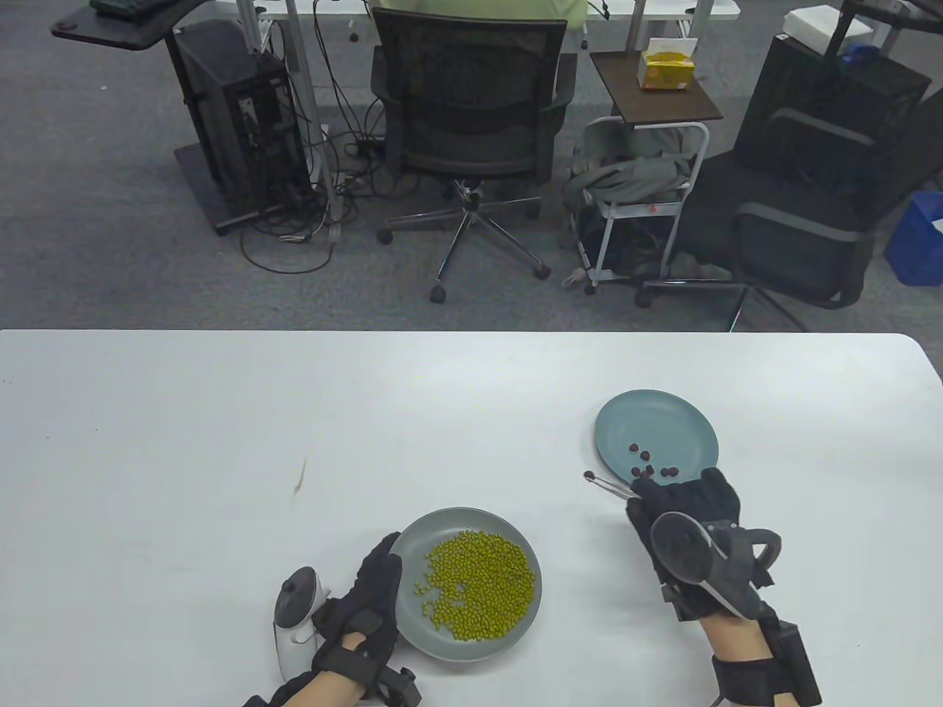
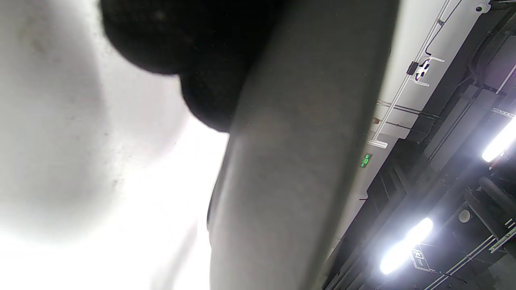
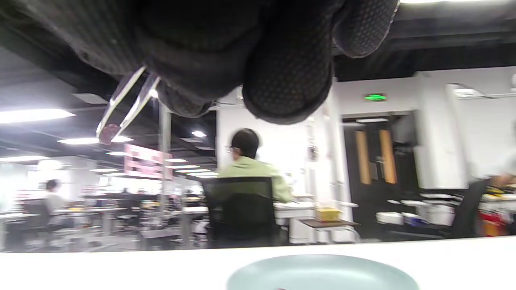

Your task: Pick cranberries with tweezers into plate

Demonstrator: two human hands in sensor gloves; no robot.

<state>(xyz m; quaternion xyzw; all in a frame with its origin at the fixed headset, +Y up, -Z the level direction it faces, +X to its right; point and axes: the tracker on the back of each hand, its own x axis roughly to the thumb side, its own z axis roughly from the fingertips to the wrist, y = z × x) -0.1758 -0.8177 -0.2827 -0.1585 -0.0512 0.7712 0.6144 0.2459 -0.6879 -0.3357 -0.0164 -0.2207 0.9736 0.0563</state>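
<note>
— Closest to the lens, what does the left hand point(image 1: 365, 611) have?

— Its gloved fingers point(image 1: 383, 571) lie along the left rim of the grey plate point(image 1: 412, 626), touching it. Whether they clamp the rim or only rest against it cannot be told. In the left wrist view the dark fingers point(image 2: 189, 52) press beside the plate's grey edge point(image 2: 290, 161), blurred.

— And inside that plate?

— A heap of yellow-green peas point(image 1: 479, 585), just right of those fingers, with a few strays toward the rim.

— The right hand point(image 1: 689, 530)?

— Its fingers are closed around the tweezers point(image 1: 611, 486), which stick out to the left of them. The tips are pinched on one dark red cranberry point(image 1: 589, 476), held above the white table point(image 1: 221, 442). The right wrist view shows the same: metal tweezers point(image 3: 125, 102) coming out from under the gloved fingers point(image 3: 286, 80), a reddish cranberry point(image 3: 107, 133) caught at the tips.

— Where is the teal plate point(image 1: 648, 420)?

— Just beyond the right fingers, and to the right of the tweezer tips. The held berry hangs just outside its left rim. In the wrist view its rim point(image 3: 322, 270) shows below the fingers.

— Anything in it?

— A small cluster of cranberries point(image 1: 648, 468) on the near side of the plate, close to the right fingers, with one berry a little apart from the rest.
</note>
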